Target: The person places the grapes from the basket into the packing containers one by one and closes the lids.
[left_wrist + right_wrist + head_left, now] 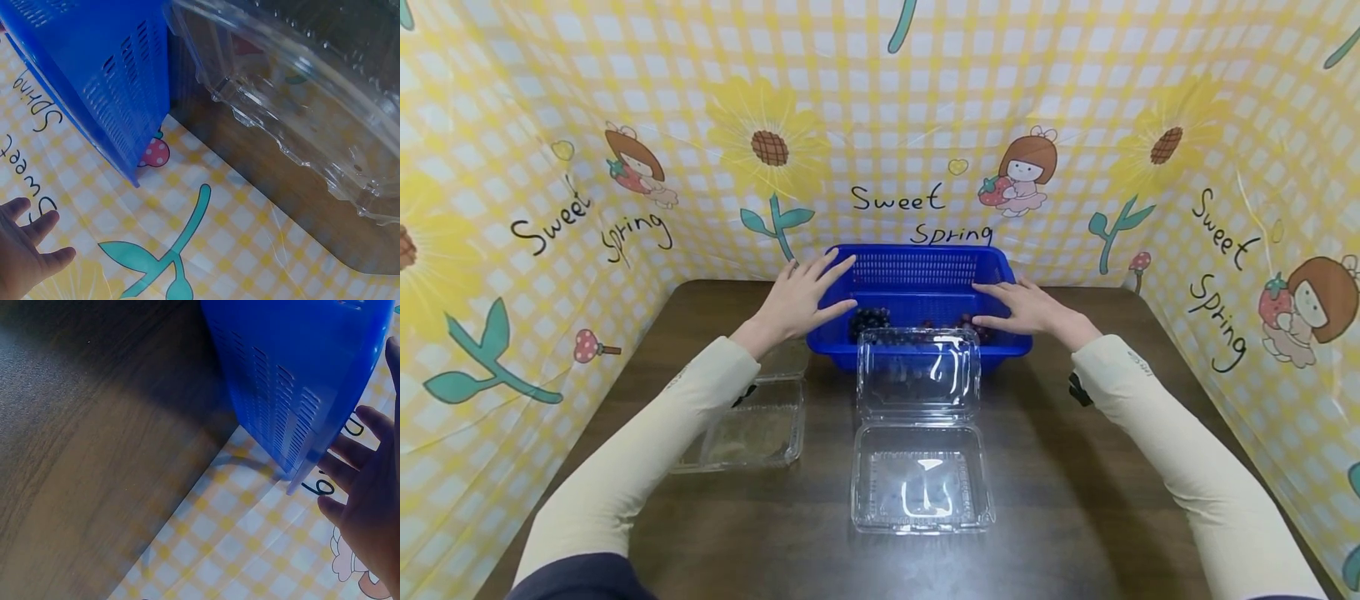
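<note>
A blue plastic basket (917, 271) with slotted sides stands at the back of the table. Inside lie dark grapes (870, 321) on the left and small reddish fruit, perhaps grapes, (965, 320) on the right, partly hidden. My left hand (793, 298) hovers by the basket's left end, fingers spread, holding nothing. At the right end is my right hand (1030, 310), its fingers extended over the rim; whether they touch it I cannot tell. In the right wrist view this hand (369, 500) is beside the basket's wall (300, 375). A clear clamshell box (921, 479) lies unfolded in front, its lid toward the basket.
More clear plastic packaging (752, 433) lies to the left, partly covered by my left sleeve (692, 408). A yellow checked cloth (880, 108) with printed flowers rises behind and on both sides of the dark wooden table (1045, 500).
</note>
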A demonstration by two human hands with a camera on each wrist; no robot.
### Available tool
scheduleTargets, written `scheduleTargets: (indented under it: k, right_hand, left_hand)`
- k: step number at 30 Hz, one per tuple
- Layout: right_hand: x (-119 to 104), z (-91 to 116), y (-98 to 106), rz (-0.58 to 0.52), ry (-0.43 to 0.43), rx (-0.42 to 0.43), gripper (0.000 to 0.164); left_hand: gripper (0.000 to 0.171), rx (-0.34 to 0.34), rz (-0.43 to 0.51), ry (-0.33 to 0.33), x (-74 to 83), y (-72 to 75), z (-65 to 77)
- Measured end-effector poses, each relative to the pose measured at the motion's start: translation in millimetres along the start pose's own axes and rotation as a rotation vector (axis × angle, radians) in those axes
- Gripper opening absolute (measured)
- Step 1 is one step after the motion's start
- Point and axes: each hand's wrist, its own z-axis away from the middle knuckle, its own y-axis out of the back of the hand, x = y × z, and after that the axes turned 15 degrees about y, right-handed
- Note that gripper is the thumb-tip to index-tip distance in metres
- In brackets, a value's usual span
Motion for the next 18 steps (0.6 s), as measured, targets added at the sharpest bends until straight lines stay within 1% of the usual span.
scheduleTargets:
  k: [4, 11, 18]
  right_hand:
    - [-0.3, -0.3, -2.1, 0.0, 0.018, 0.006, 0.077]
    - [-0.9, -1.7, -7.0, 0.049, 0.023, -0.011, 0.083]
    - [-1.7, -2.3, -5.9, 0.07, 0.041, -0.033, 0.085]
  left_hand:
    - [0.074, 0.009, 0.018, -0.007, 2.7, -3.0, 2.0]
    - [0.073, 0.043, 0.01, -0.02, 2.7, -9.2, 6.1]
    - [0.073, 0.039, 0.023, -0.016, 2.0, -9.3, 8.3]
